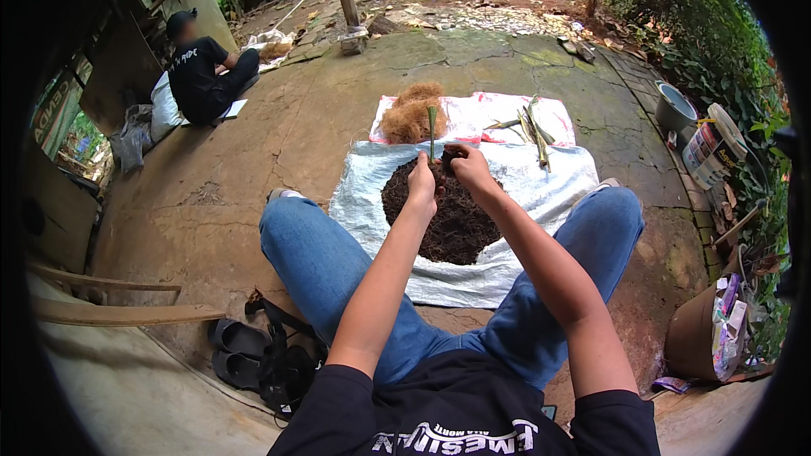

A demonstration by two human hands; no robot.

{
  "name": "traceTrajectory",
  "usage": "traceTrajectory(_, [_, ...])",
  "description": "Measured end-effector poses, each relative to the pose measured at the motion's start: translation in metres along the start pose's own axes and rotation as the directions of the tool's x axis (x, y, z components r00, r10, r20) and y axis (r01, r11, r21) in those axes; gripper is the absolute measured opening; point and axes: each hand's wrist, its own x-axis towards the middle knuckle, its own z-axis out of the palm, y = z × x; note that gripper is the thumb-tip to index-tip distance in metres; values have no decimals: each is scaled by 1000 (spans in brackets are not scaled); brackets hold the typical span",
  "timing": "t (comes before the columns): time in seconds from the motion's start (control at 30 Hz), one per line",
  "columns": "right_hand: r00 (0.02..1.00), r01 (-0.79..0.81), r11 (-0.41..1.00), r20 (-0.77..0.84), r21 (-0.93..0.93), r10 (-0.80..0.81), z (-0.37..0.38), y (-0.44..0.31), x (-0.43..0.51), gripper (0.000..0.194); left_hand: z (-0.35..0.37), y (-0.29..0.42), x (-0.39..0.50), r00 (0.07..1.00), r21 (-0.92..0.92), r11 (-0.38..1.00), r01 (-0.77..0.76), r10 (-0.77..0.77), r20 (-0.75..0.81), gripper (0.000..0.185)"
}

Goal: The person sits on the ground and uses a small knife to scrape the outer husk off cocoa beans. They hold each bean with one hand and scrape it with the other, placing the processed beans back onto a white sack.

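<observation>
My left hand [421, 182] grips a green plant stem [432, 130] that stands upright above the fingers, its top end flared. In my right hand [470, 170] is a dark clump of soil [449, 159], pinched close beside the stem's lower part. Whether the clump touches the stem cannot be made out. Both hands are over a round heap of dark, fibrous soil [459, 234], spread on a white woven sack [355, 180] between my legs. The lower end of the stem is hidden by my left hand.
Beyond the sack, brown coconut-like fibre [412, 117] and several cut stems [537, 133] lie on white-and-red sheets [466, 109]. A person [199, 76] sits at the far left. Buckets [675, 104] line the right side, and black sandals [237, 354] rest at lower left.
</observation>
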Motion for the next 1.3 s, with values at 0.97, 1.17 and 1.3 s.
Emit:
traceTrajectory(0.97, [816, 536, 422, 319, -732, -483, 30, 8, -44, 56, -15, -7, 25, 999, -233, 972, -20, 29, 35, 51])
traceTrajectory(1.17, [812, 554, 593, 223, -584, -539, 26, -1, -27, 44, -14, -4, 30, 997, -378, 923, 64, -40, 71, 51])
traceTrajectory(1.3, [961, 255, 951, -62, -177, -269, 18, 4, -10, 31, -9, 1, 18, 999, -162, 987, 11, -4, 40, 36])
